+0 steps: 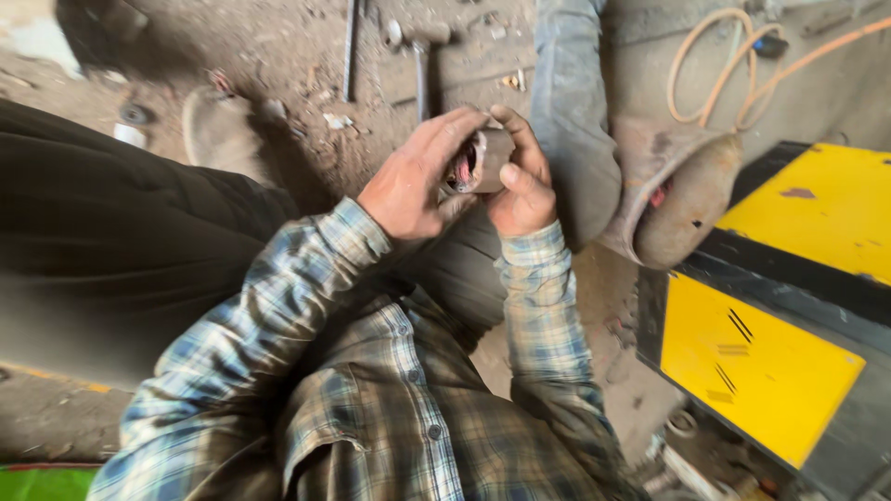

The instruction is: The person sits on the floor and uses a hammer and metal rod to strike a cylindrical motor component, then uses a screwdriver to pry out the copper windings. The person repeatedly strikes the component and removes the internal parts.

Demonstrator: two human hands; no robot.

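Note:
A short grey metal cylinder (490,160) with reddish copper windings showing inside its open end is held up between both hands. My left hand (418,181) wraps the near side, its fingers curled over the cylinder's rim. My right hand (524,181) grips the far side, thumb across the body. Both arms wear blue and tan plaid sleeves.
A hammer (422,56) and a thin metal rod (350,46) lie on the dusty ground ahead. A yellow and black machine box (789,315) stands at the right, an orange hose (733,65) coiled behind it. Another person's grey trouser leg and worn sandal (677,195) are close by.

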